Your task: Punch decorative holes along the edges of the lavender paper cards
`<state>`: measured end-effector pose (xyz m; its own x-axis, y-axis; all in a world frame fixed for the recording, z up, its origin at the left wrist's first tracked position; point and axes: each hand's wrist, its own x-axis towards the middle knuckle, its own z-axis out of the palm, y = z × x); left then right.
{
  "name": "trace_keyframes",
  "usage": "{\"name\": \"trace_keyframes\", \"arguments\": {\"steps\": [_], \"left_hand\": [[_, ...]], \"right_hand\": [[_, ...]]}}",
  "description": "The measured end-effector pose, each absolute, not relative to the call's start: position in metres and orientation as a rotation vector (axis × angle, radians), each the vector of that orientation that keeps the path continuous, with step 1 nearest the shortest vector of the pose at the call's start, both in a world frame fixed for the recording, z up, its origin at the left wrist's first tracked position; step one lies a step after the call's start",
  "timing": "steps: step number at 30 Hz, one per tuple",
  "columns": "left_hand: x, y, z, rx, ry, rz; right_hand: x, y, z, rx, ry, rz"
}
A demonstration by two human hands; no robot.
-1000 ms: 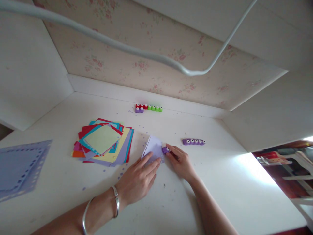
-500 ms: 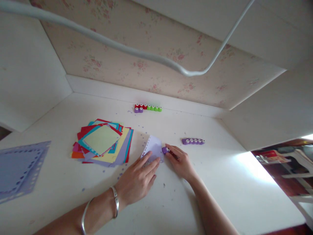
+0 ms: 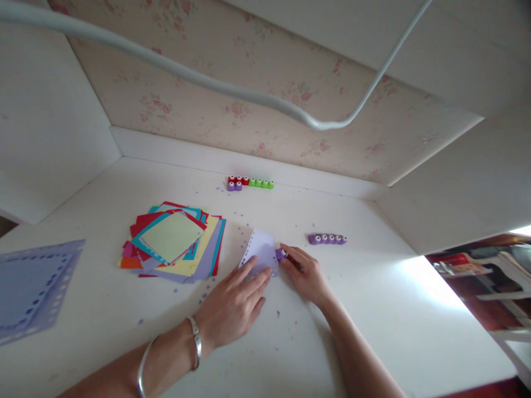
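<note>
Purple paper [image 3: 263, 246]: on white desk [image 3: 265, 365], just beyond left hand, left of right hand; long axis seems to run away from person, near end partly finger-covered.
Left hand [image 3: 233, 307]: nearer, touching; palm down, fingers spread on paper, gripping nothing.
Right hand [image 3: 305, 275]: pinching purple punch [image 3: 280, 255] at paper's right edge; can't tell if edge is in slot.

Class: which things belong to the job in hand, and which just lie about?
In the job:
left hand, on lilac sheet
right hand, holding purple punch

Apparently lying about:
coloured paper stack
row of purple punches
red, green and purple punches near the wall
punched lilac paper, far left
</note>
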<state>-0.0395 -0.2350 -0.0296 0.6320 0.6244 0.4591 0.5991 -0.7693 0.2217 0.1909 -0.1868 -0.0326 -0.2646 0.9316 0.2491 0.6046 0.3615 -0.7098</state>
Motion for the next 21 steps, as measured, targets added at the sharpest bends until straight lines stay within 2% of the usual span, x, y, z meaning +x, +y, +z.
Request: {"name": "trace_keyframes", "arguments": {"steps": [21], "left_hand": [[-0.0384,-0.2351,-0.0304,2.775,1.044,0.822]], "right_hand": [[0.1903,-0.1875,-0.0318,-1.322,-1.983,0.643]]}}
